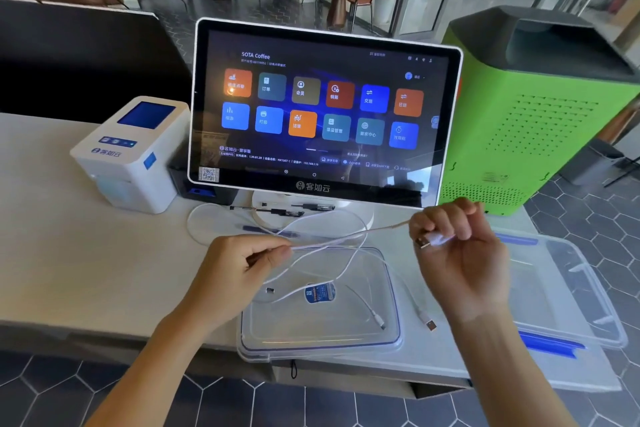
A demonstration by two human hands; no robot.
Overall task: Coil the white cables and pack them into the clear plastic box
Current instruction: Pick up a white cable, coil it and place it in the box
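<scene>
Loose white cables [346,255] sprawl tangled over the empty, open clear plastic box [388,340] on the counter.

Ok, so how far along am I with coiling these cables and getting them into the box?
Barely started. Nothing looks coiled yet: loose white cables sprawl across the lid and the counter. In hand now: your right hand grips a plug end while your left hand pinches the same cable, stretched between them. Still left: coil each cable and put them in the clear box on your right.
</scene>
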